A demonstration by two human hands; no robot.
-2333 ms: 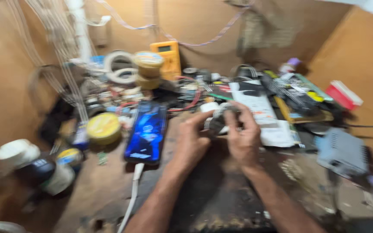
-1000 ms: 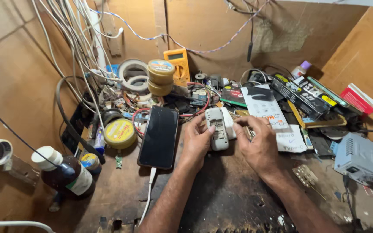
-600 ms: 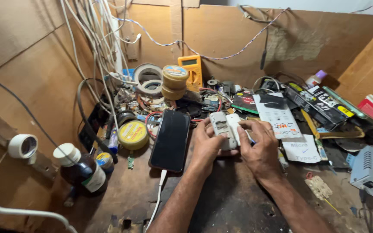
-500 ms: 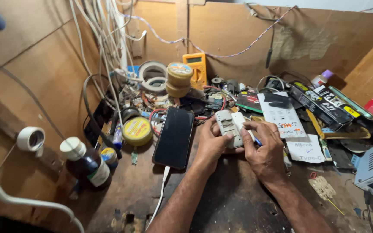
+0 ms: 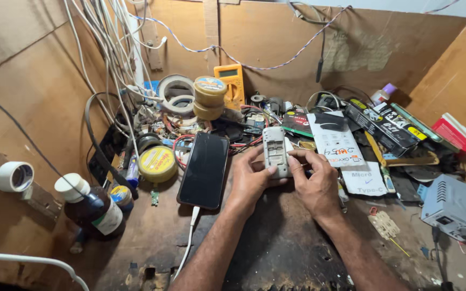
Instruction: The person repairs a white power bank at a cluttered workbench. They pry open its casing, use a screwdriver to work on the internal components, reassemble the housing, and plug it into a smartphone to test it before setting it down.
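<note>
Both my hands hold a small grey opened handset, its back cover off and its inner compartments showing. My left hand grips its left side and lower end, thumb on the bottom. My right hand pinches its right edge with the fingertips. The handset is upright over the dark, scorched wooden bench. A black smartphone lies screen up just left of my left hand, with a white cable plugged into its near end.
A round yellow tin, a brown bottle, tape rolls, stacked yellow reels and a yellow multimeter lie left and behind. Printed packets and boxes crowd the right, with a grey power unit. Wires hang at back left.
The smartphone's lit screen has gone dark. The handset went from a bunched grip to being held upright between both hands. The view shifted left and steadied.
</note>
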